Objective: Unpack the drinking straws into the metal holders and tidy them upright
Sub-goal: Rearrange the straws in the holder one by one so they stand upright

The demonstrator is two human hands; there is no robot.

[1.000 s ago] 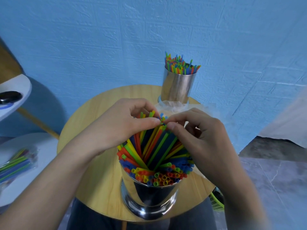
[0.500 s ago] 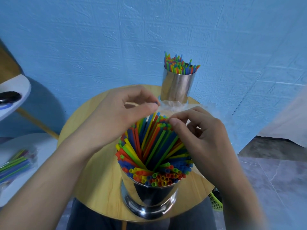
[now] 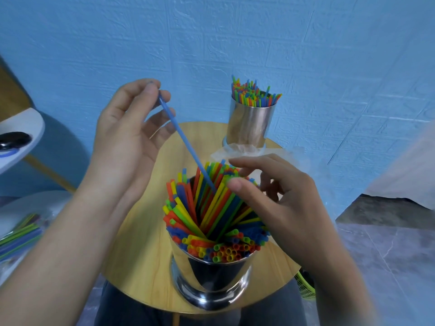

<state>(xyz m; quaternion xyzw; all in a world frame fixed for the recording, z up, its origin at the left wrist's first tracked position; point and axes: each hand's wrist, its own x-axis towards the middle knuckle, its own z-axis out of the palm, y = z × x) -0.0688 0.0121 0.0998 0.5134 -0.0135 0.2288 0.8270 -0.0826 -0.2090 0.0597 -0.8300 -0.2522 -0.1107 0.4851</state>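
Note:
A shiny metal holder (image 3: pixel 211 276) stands at the near edge of the round wooden table (image 3: pixel 141 250), packed with coloured straws (image 3: pixel 211 215) that lean and fan in different directions. My left hand (image 3: pixel 127 137) is raised above the table and pinches the top end of one blue straw (image 3: pixel 186 142), whose lower end still sits among the bunch. My right hand (image 3: pixel 277 203) hovers at the right side of the bunch, fingers spread and loosely curved, thumb touching the straw tips. A second metal holder (image 3: pixel 249 123) full of upright straws stands at the table's far edge.
Crumpled clear plastic wrap (image 3: pixel 240 149) lies by the far holder's base. On a white surface at lower left lies a bag of straws (image 3: pixel 18 234). A white shelf (image 3: pixel 21 135) with a dark object is at left. The blue wall is close behind.
My left hand has lifted up and to the left, drawing one blue straw partly out of the bunch. My right hand has let go of the straw tips and its fingers have spread.

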